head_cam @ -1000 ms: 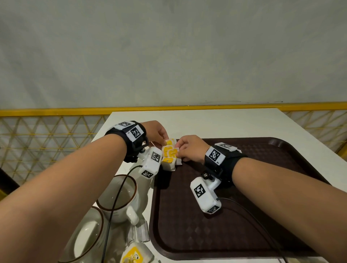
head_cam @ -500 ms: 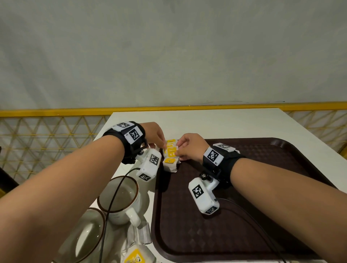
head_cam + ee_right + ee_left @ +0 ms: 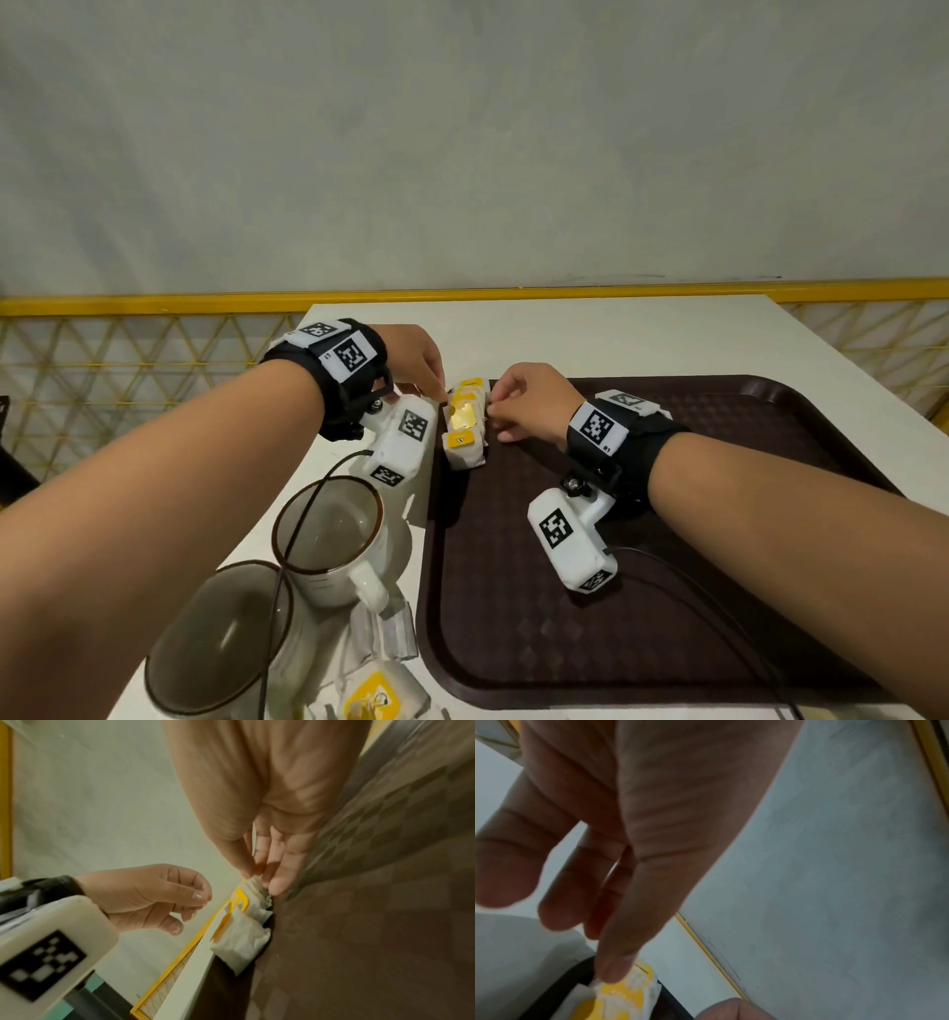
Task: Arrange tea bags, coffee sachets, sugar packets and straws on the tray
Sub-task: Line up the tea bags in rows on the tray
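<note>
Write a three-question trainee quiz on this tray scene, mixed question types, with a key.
1. True or false: the tea bags stand in a row at the tray's far left corner.
2. Which hand works from the tray side of the row? A) left B) right
3. Fill in: two ___ stand on the table, left of the tray.

Key
1. True.
2. B; the left hand reaches in from the table side.
3. Mugs.

Both hands, left hand (image 3: 418, 360) and right hand (image 3: 534, 401), flank the tea bags (image 3: 464, 426) on the tray (image 3: 719, 514).
</note>
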Motion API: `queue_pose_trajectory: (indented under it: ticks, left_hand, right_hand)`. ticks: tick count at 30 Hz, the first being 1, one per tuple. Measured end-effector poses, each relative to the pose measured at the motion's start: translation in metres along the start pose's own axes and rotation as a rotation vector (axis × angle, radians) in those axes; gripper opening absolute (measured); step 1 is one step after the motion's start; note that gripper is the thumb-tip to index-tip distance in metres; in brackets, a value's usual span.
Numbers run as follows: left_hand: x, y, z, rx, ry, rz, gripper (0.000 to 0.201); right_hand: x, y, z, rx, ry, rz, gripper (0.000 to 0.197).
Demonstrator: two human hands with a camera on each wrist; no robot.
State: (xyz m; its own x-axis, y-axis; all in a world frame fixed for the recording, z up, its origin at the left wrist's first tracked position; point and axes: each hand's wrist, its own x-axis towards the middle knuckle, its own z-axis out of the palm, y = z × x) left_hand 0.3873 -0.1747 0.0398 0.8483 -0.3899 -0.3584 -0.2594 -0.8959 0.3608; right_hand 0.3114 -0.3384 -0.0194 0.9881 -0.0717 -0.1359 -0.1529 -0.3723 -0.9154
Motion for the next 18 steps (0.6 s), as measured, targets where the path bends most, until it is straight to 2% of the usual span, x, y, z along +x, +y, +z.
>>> queue_pose_trajectory:
  ticks: [2,5,7,11,13,18]
  left_hand:
    - [-0.005,0.001,-0.001,0.038,-0.029,0.001,0.014]
    - [-0.008,0.003,0.002,0.057,-0.061,0.006,0.016]
    - [-0.009,0.005,0.006,0.065,-0.087,0.013,0.016]
    - [-0.012,0.009,0.015,0.136,-0.155,0.029,0.021]
    - [-0.012,0.012,0.018,0.173,-0.178,0.032,0.014]
    - [-0.009,0.017,0.019,0.195,-0.165,0.034,0.016]
  right_hand:
    - [-0.005,-0.002,-0.001,-0.078,0.001,0.022,0.022]
    - [-0.016,-0.003,0.004,-0.169,-0.113,0.035,0.024]
    - [-0.021,-0.002,0.008,-0.158,-0.14,0.024,0.028]
    - [-0.025,-0.003,0.007,-0.068,-0.115,0.029,0.031]
    - [-0.025,-0.004,0.006,-0.036,-0.105,0.043,0.031]
    - [-0.023,-0.004,0.008,-0.003,-0.09,0.079,0.032]
